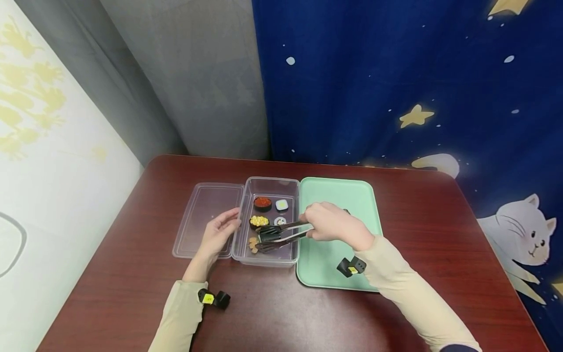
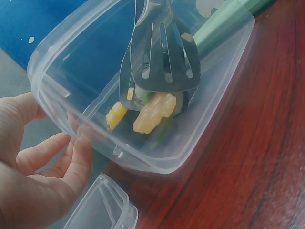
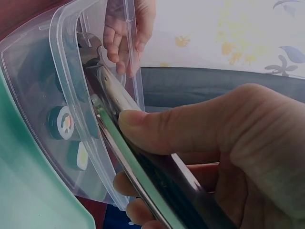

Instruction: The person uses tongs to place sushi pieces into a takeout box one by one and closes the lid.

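Observation:
My right hand (image 1: 332, 224) grips slotted metal tongs (image 1: 281, 241) whose heads reach down into a clear plastic container (image 1: 266, 261). Between those heads shows a dark-wrapped sushi piece; I cannot tell whether they clamp it. Around the tongs, on the container floor, are a red-topped sushi piece (image 1: 262, 203), a yellow corn-topped one (image 1: 259, 221), a white square piece (image 1: 282, 205), a round roll (image 1: 279, 221) and a tan piece (image 2: 155, 114). At the container's left rim, my left hand (image 1: 218, 232) holds the edge with thumb and fingertips.
A clear lid (image 1: 202, 215) lies flat left of the container, partly under the left hand. Against the right side sits a mint-green tray (image 1: 338, 190), with the right forearm over it. Behind the brown table (image 1: 246, 303) hang grey and blue curtains (image 1: 343, 88).

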Motion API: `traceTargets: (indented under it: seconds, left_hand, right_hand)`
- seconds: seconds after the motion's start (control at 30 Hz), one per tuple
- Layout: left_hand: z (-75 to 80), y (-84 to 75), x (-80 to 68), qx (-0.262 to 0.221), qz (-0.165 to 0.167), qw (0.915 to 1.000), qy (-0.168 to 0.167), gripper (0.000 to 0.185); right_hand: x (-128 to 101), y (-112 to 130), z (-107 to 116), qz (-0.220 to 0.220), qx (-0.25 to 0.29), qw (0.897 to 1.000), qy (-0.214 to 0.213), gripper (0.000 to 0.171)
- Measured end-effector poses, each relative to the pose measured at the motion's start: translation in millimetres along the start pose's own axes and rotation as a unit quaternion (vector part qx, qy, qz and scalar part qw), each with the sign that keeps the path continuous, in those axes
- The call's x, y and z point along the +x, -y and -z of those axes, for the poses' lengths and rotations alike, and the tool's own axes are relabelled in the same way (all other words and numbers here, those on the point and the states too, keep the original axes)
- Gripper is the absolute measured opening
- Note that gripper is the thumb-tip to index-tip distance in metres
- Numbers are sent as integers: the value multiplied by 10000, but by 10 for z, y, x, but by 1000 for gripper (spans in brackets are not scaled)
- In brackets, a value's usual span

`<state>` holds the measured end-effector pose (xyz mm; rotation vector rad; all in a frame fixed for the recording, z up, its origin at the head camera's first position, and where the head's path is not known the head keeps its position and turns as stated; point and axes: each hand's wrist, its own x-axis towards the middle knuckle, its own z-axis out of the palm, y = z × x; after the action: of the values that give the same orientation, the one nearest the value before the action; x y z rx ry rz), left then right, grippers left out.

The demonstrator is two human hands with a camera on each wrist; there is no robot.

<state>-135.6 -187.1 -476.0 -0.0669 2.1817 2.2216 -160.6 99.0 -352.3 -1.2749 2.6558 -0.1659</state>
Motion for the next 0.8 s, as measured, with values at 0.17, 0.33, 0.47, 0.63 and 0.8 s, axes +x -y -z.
traceTargets:
  seconds: [0.17,0.33,0.47,0.63,0.8]
  left_hand:
    - [-3,-4,0,-7,-3,10000,-11,41]
    - [-8,-10,-6,-40,8,10000,-4,41]
    - [-10,-18,-10,-26,17,10000,5,42]
    - [-6,-16,-7,-14,19,10000,22,41]
    - [-4,-19,-6,26,8,10000,26,41]
  right_hand:
    - [-2,8,2,-28,-93,10000,9,7]
    - [-3,15,5,-78,-70,9999,78,7]
    - [-1,16,3,-97,-25,9999,117,8]
    - [6,17,1,-122,0,9998,134,8]
    - [3,18,6,-128,21,9998,119,7]
